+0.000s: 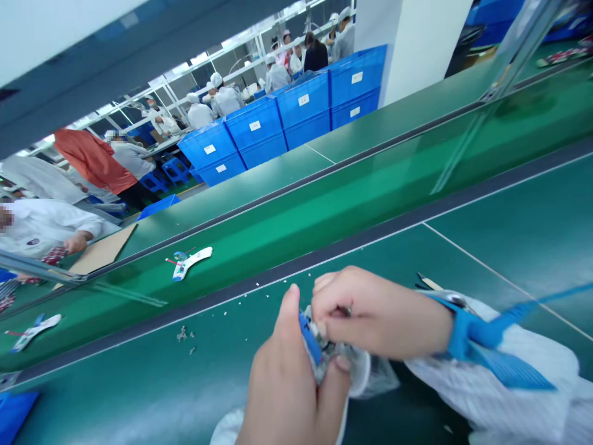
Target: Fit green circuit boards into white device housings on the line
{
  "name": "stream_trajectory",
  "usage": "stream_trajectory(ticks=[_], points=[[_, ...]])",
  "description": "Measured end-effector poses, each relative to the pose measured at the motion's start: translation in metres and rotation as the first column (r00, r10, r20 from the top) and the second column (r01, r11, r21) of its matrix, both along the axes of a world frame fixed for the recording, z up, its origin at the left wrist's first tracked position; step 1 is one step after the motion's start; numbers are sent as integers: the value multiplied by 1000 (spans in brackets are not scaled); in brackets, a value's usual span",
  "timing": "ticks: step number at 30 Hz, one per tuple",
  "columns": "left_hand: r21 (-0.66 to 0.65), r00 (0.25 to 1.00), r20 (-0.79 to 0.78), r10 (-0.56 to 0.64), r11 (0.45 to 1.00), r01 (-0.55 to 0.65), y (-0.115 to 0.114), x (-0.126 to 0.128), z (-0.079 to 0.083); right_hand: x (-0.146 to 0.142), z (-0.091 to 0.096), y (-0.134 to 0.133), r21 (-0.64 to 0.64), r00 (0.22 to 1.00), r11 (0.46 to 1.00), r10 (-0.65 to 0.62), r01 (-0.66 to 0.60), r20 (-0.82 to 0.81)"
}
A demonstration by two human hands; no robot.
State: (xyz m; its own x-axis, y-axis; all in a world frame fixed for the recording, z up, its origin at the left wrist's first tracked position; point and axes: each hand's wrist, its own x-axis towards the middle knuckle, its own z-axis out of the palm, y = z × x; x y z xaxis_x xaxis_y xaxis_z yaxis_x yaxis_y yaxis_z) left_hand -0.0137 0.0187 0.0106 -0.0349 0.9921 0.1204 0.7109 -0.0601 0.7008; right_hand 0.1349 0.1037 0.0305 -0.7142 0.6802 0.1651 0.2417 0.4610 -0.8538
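At the left, a cluster of small metallic parts point(182, 334) lies loose on the green bench point(139, 383) and could be scattered if brushed by a sleeve. By the left hand point(287, 383), a blue-edged piece point(310, 339) is gripped between thumb and finger above the bench; it could be tilted or dropped if that grip were loosened. By the right hand point(345, 306), curled fingers are pressed against the piece; what is pinched cannot be told. Farther right, the white cup point(361, 374) could be knocked, or the blue wrist strap point(467, 334) snagged, by a sudden pull.
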Motion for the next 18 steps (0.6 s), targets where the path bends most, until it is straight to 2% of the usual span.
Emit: stream_trajectory(ticks=[1, 2, 3, 4, 5, 8, 9, 10, 11, 12, 15, 16, 18], points=[[-6, 1000, -1, -7, 1000, 7, 3, -5, 0, 2, -5, 11, -13, 996, 997, -78, 79, 51], [-5, 1000, -5, -7, 1000, 7, 4, -10, 0, 6, -10, 23, -11, 972, 977, -211, 214, 101], [-4, 1000, -10, -6, 1000, 6, 5, -15, 2, 11, -16, 37, 10, 910, 921, -387, 390, 147], [-10, 1000, -13, -10, 1000, 10, 5, -20, 5, 16, -22, 51, 60, 785, 806, -589, 589, 192], [-24, 1000, -18, -20, 1000, 19, 4, -25, 8, 22, -27, 66, 110, 665, 692, -718, 714, 204], [-87, 996, -67, -55, 995, 49, 0, -40, 18, 35, -45, 108, 214, 371, 410, -907, 887, 200], [-93, 993, -93, -69, 994, 60, -1, -45, 20, 35, -50, 119, 233, 317, 360, -926, 903, 204], [-82, 989, -118, -88, 994, 78, -2, -49, 22, 31, -55, 129, 246, 296, 345, -931, 906, 215], [-53, 984, -139, -111, 993, 105, -2, -54, 24, 22, -59, 138, 254, 318, 373, -919, 892, 233], [-7, 978, -156, -140, 990, 140, -2, -58, 25, 10, -64, 145, 256, 381, 443, -888, 859, 258], [182, 954, -178, -242, 944, 274, -1, -70, 29, -53, -78, 160, 232, 651, 739, -669, 632, 359], [243, 945, -174, -278, 918, 314, -1, -74, 31, -78, -83, 165, 219, 716, 817, -574, 534, 397], [350, 941, -163, -296, 874, 336, -4, -81, 31, -131, -92, 174, 213, 779, 904, -428, 372, 457]])
